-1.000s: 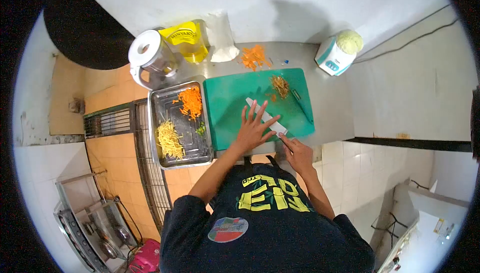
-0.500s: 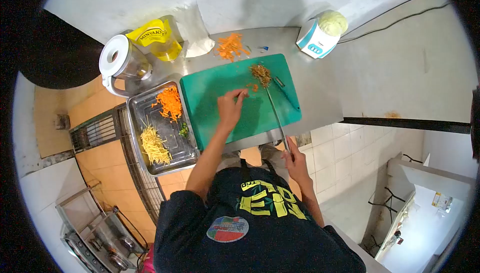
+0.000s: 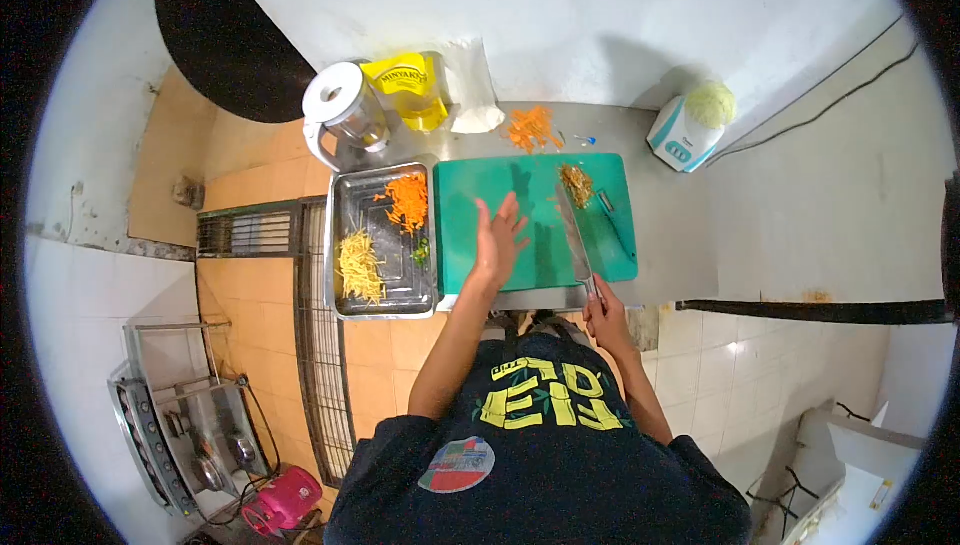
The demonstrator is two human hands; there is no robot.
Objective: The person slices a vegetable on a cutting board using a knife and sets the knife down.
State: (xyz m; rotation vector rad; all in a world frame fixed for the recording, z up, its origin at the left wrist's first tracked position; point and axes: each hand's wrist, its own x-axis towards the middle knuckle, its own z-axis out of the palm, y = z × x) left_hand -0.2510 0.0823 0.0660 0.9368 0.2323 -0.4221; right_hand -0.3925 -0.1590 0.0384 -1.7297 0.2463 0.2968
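Note:
My left hand (image 3: 498, 242) hovers over the green cutting board (image 3: 470, 185), fingers spread and nothing in them. In my right hand (image 3: 606, 317) is the handle of a kitchen knife (image 3: 576, 237). Its broad blade points away from me across the board, its tip beside a small pile of brown shreds (image 3: 576, 185). A peeler with a green handle (image 3: 618, 226) lies right of that pile. Left of the board, a metal tray (image 3: 385, 297) carries orange shreds (image 3: 408, 202), pale yellow strips (image 3: 360, 267) and a few green pieces (image 3: 421, 251).
Behind the tray stand a white-lidded jug (image 3: 340, 105) and a yellow pouch (image 3: 408, 92), with a white bag (image 3: 474, 95) alongside. Orange peelings (image 3: 532, 129) lie behind the board. A white and blue appliance (image 3: 682, 135) with a pale green round thing on top stands at the back right.
My left hand has gone from closed fingers to spread ones and come nearer the board's front edge. The knife has turned to show its flat side. The whole view has shifted and rotated.

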